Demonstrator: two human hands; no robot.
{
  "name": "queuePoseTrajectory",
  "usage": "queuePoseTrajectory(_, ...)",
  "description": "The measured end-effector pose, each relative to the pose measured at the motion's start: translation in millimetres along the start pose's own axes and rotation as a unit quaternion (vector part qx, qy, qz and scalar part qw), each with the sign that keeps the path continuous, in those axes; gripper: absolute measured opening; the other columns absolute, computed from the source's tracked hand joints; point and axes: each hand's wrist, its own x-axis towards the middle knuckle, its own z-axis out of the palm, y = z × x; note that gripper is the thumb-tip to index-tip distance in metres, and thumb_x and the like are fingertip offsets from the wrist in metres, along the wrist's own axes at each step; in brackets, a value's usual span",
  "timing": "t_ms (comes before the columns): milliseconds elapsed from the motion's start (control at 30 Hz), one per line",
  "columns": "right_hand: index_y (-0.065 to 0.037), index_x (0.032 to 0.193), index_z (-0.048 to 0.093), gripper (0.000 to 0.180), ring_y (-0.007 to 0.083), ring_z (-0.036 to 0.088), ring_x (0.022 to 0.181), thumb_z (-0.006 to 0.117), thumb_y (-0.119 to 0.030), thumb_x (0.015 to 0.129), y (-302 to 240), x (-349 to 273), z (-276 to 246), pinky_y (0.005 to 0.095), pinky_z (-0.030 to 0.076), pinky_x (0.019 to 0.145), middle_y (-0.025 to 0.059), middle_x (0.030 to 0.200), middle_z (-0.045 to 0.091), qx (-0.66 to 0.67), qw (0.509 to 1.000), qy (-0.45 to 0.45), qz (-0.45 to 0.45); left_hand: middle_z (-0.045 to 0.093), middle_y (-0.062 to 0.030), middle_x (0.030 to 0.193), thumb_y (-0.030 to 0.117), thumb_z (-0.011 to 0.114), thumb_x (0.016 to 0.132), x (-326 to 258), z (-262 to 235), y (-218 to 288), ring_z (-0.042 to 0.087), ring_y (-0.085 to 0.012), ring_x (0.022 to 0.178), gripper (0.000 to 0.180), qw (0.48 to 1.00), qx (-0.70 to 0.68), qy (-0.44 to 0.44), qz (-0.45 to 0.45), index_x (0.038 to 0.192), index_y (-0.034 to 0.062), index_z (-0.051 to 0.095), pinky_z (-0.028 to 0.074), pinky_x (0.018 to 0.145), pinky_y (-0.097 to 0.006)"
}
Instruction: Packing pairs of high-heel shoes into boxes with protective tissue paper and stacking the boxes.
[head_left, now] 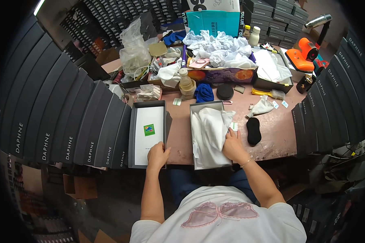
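Note:
My left hand (158, 155) is closed on the lower right edge of a grey shoebox lid (132, 133). The lid lies with its hollow side up, showing a white lining with a green sticker (149, 129). To its right stands a grey shoebox (193, 167) with a white cloth bag (211, 135) bunched inside. On the right side of this box, my right hand (234, 146) rests against the bag, fingers stretched forward; what lies under the palm is hidden. A black oval pad (254, 131) lies beside that hand.
Upright rows of dark shoeboxes flank me, left (69, 117) and right (326, 101). Farther back sit a carton (223, 75) of crumpled white paper, a glue bottle (186, 85), a blue cloth (204, 93), a yellow-handled brush (267, 93) and an orange lamp-like device (302, 56).

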Motion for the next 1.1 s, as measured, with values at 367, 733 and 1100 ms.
queuePoseTrajectory(367,-0.005,0.117,0.052,0.043,0.0355,0.052,0.113,0.065,-0.023,0.081,-3,45,-22,0.0496,0.039,0.097,0.0213,0.125,0.051,0.027,0.996,0.013,-0.084,0.056,-0.0132,0.114,0.004,0.066,0.069,-32,50,109,0.050,-0.0321,0.114,0.044,0.868,-0.067,0.004,0.493,0.112,0.0045,0.060,0.039,0.098,-0.044)
queuePoseTrajectory(733,-0.006,0.104,0.057,0.022,0.0307,0.051,0.118,0.055,-0.018,0.085,3,40,14,0.0592,0.026,0.105,0.0166,0.126,0.052,-0.020,0.987,0.120,-0.107,0.052,-0.0172,0.124,0.007,0.065,0.071,-24,113,127,0.042,-0.0336,0.126,0.050,0.911,0.050,-0.140,0.384,0.120,0.0035,0.057,0.024,0.107,-0.060)
queuePoseTrajectory(1100,-0.001,0.105,0.057,0.030,0.0363,0.063,0.082,0.057,-0.027,0.091,-36,-41,4,0.0451,0.051,0.069,0.0147,0.093,0.062,0.021,0.993,-0.105,-0.049,0.063,-0.0223,0.079,0.031,0.070,0.082,5,-4,-6,0.062,-0.0409,0.078,0.039,0.997,0.008,0.036,0.070,0.096,-0.0041,0.057,0.049,0.072,-0.047)
